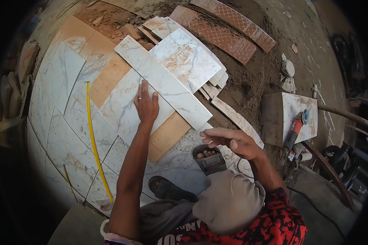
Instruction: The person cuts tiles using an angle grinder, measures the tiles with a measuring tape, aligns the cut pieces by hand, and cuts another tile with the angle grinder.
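Note:
A long white marbled tile strip (163, 79) lies slantwise across a larger marbled tile (118, 96) and a flat tan piece (167, 136). My left hand (146, 104), a ring on one finger, rests with fingers stretched on the larger tile. Its fingertips are at the strip's near edge; whether they touch it I cannot tell. Just off the strip's right end, my right hand (235, 142) is held with fingers extended and thumb apart, nothing in it. Beyond the strip is a stack of dusty marbled tiles (186, 59).
A yellow tape-like strip (93, 139) curves over the marbled floor (75, 130) at left. On the right, a red angle grinder (294, 131) leans on a pale box-like block (276, 108). Patterned brown tiles (216, 34) lie on loose soil at the back. My sandalled feet are close below.

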Demonstrator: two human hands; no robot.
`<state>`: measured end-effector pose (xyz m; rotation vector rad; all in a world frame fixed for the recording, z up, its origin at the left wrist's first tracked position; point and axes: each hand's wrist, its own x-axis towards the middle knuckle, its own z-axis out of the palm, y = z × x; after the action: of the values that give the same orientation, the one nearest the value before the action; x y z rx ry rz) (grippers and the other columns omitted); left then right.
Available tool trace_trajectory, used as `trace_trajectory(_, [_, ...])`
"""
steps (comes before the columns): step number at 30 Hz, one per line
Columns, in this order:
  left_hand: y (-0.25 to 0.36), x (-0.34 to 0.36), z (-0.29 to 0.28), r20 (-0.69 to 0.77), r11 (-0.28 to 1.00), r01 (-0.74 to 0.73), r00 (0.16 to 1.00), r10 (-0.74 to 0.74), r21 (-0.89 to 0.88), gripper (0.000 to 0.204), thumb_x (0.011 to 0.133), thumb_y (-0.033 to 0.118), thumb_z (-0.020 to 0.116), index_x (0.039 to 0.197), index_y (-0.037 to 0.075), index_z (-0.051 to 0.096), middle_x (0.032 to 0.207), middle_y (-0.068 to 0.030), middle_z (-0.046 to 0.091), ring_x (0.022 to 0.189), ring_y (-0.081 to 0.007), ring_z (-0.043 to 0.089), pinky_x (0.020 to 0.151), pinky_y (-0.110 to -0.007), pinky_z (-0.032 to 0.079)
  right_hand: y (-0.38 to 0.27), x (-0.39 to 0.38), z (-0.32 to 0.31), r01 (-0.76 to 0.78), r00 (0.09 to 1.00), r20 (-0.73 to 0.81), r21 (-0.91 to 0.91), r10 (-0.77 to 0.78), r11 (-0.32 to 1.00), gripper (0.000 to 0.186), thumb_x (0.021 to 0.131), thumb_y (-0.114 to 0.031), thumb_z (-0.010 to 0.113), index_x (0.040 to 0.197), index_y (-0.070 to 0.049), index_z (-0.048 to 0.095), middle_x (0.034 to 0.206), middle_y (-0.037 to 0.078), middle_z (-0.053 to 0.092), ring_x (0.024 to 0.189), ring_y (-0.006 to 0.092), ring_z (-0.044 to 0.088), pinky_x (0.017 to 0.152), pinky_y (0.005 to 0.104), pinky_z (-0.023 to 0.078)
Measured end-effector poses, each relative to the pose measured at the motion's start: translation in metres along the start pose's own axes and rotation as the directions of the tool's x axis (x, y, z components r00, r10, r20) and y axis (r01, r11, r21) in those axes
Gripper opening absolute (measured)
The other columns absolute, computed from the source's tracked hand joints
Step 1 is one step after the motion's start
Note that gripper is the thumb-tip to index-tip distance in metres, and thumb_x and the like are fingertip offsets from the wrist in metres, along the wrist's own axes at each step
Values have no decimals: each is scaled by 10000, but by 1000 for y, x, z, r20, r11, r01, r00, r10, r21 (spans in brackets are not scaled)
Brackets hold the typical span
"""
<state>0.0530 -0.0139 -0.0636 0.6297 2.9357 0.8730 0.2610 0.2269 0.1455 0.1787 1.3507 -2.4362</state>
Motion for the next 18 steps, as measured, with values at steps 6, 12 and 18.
trace_trajectory(6, [-31, 1, -10, -13, 995, 34, 999, -36, -92, 604, 995, 351, 485, 1497, 60, 317, 1536, -160, 372, 1430, -308, 320, 1141, -501, 197, -15, -82, 33, 52, 983, 180, -32, -46, 998, 496, 922, -336, 657, 1272, 13, 616, 1328, 235, 580, 1317, 349, 489, 1132, 433, 299])
trace_trajectory(12, [-18, 11, -22, 37, 983, 123, 992, -119, -134, 597, 976, 297, 527, 1474, 26, 341, 1462, -213, 453, 1352, -349, 435, 1118, -461, 294, 25, -111, -142, -494, 327, -753, -651, -571, 576, 554, 908, -338, 662, 1325, 6, 541, 1374, 222, 529, 1273, 344, 508, 1056, 400, 399])
trace_trajectory(18, [-4, -7, -41, -2, 906, 241, 966, -257, -349, 526, 973, 231, 539, 1433, 18, 398, 1392, -235, 516, 1305, -348, 495, 1087, -392, 374, 42, -238, -305, -838, -478, -857, 377, -195, 395, 1042, 714, -573, 752, 1470, -78, 233, 1453, 232, 372, 1324, 449, 375, 1035, 611, 355])
